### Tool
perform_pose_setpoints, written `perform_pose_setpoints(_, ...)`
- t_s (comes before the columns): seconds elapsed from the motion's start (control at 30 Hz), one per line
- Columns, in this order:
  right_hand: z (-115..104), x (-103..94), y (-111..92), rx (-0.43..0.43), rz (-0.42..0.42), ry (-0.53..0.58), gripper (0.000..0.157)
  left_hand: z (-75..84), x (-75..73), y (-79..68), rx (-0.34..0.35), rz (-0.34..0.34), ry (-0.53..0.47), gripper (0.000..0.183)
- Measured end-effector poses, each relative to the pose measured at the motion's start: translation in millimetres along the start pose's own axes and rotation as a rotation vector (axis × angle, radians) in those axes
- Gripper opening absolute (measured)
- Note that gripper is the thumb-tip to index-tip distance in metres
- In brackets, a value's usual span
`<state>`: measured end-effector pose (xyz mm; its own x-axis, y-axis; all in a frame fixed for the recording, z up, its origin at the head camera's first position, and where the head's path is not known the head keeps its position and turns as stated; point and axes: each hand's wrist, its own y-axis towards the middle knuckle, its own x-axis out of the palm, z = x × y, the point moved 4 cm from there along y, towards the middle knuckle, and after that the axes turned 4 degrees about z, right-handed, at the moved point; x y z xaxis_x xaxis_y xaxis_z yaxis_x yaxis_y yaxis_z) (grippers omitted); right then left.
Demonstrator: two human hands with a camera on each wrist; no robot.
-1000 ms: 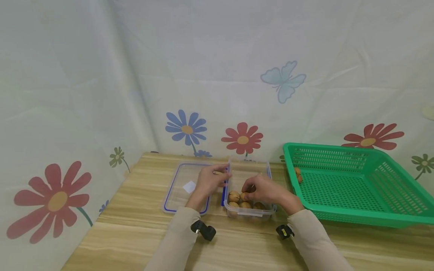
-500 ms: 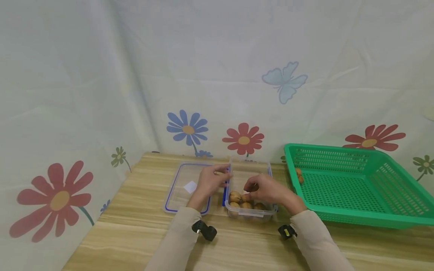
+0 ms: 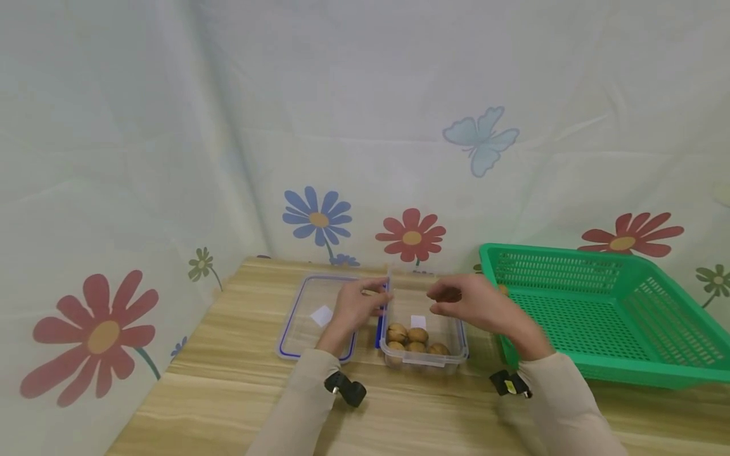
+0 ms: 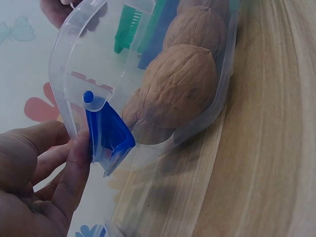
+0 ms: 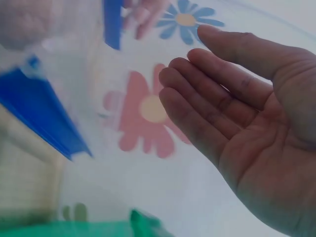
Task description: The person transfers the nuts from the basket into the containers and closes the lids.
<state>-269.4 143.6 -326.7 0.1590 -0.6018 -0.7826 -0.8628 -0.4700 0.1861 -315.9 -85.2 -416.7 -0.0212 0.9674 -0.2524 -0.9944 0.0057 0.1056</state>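
Observation:
A clear plastic food container (image 3: 424,360) with blue side latches stands lidless on the table. Several walnuts (image 3: 417,334) lie in its near part, and a white label (image 3: 418,322) shows on its floor. At its left side, my left hand (image 3: 356,307) pinches the rim by a blue latch (image 4: 106,133), as the left wrist view shows. My right hand (image 3: 479,305) hangs above the container's right edge, between it and the green basket. Its fingers (image 5: 197,106) are extended and slightly bent, with nothing in them.
The clear lid (image 3: 302,316) with a blue seal lies flat left of the container. A green slotted basket (image 3: 644,367) stands at the right, with a walnut (image 3: 503,289) partly visible behind my right hand. Flower-printed cloth (image 3: 365,158) hangs behind the table.
My right hand has let go of a walnut among the others in the container, then risen and moved right toward the basket. The left hand stays at the container's left side.

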Motion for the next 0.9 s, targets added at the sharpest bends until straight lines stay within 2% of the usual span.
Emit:
perform_pose_setpoints(0.23, -2.0, -38.6, -9.2, 0.037, 0.031, -0.035, 0.026, 0.7, -0.2, 0.5, 0.010, -0.003, -0.008, 0.040)
perform_pose_setpoints(0.37, 6.7, -58.9, -14.1, 0.087, 0.022, -0.005, 0.029, 0.1, -0.1, 0.5, 0.007, -0.004, -0.012, 0.040)
perform_pose_setpoints(0.5, 19.6, -76.2, -17.4, 0.082, 0.020, 0.015, 0.029, -1.1, -0.4, 0.5, 0.000, -0.005, -0.014, 0.040)
perform_pose_setpoints(0.63, 31.2, -86.9, -16.9, 0.055, 0.040, -0.048, 0.028, -2.7, -1.1, 0.6, -0.009, -0.001, -0.013, 0.041)
perform_pose_setpoints(0.9, 44.4, -100.5, -15.9, 0.065, 0.053, -0.089, 0.033, -2.9, 0.3, 1.0, -0.003, 0.003, -0.013, 0.040)
